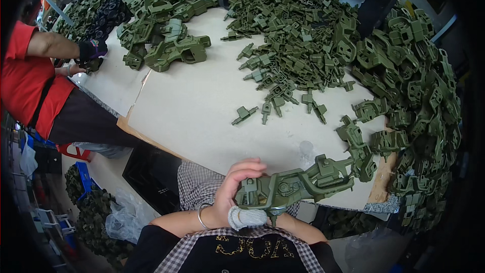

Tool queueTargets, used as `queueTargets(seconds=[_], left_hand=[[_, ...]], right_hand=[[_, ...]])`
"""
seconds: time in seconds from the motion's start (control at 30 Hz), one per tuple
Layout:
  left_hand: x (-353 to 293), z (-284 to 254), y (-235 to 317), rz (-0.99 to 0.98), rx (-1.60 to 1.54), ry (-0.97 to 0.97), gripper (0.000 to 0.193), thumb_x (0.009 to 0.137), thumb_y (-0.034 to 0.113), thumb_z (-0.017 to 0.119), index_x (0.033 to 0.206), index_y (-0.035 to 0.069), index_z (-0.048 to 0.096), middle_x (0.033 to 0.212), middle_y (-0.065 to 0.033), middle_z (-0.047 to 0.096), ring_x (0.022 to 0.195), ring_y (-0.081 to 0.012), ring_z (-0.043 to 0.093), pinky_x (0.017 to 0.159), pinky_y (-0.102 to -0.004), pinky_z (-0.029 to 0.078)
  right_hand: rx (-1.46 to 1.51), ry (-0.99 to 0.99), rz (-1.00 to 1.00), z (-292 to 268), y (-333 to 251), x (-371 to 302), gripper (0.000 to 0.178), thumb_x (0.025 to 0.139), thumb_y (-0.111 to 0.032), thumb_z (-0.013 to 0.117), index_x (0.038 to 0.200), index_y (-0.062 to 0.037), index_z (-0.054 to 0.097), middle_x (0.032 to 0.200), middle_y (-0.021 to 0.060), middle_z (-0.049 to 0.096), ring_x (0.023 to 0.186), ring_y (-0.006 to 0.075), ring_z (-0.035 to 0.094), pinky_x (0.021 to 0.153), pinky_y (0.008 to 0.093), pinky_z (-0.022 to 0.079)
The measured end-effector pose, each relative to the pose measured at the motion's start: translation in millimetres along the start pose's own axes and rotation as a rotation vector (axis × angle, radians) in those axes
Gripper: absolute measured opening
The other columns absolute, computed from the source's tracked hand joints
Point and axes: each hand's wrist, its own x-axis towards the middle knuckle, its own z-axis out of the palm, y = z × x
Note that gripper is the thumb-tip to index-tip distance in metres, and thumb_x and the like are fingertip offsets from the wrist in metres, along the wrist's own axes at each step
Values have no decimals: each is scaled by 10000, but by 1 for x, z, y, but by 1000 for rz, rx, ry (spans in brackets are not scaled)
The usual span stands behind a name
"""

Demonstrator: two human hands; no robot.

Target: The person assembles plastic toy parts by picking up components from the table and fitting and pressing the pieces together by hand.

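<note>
Pale bench (202,106), heaps of small olive-green plastic connectors (293,30), larger green housings (409,81) piled right, more housings (161,5) far left

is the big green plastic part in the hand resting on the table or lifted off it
Lifted: the large olive-green plastic part is gripped by the left hand at the pale table edge, its near end over the lap.

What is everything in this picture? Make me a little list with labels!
Left hand: grips one end of a long green plastic part
Thumb: wrapped in a grey bandage
Right hand: hidden, cannot tell
Table: pale top
Middle pile: small green pieces
Right pile: bigger green parts
Co-worker: red sleeve, dark glove, at far left
</note>
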Motion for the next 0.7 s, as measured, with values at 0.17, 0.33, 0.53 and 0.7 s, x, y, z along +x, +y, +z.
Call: queueTargets(seconds=[0.17,0.33,0.53,0.7], left_hand=[[4,1,-3,13,100,61,591,689,304,734,1111,22,431,1281,-201,417,1241,-351,330,1027,-440,248],[3,-10,-13,-188,-142,146,507,793,360,619,1132,54,401,1325,-188,376,1302,-337,242,1050,-413,218],[31,-42,-6,-515,-828,-26,731,774,445,609,1270,1,309,1135,-157,515,976,-305,555,816,-404,490],[7,-72,-49,-601,-912,-66,790,729,590,581,1231,12,388,1175,-159,483,953,-294,571,811,-430,504]], right_hand=[[-254,12,-199,0,-13,14,272,735,-116,624,979,-17,555,928,107,584,833,236,582,702,329,461],[-469,77,-355,-10,-22,33,276,730,-120,622,977,-18,555,918,117,585,828,250,586,694,337,465],[-620,-480,-113,-52,-62,44,306,711,-157,632,981,-35,556,894,137,576,827,306,574,685,387,471],[-1087,290,-257,-132,-93,15,464,697,-192,676,1097,-19,519,1039,164,516,963,356,500,840,402,417]])
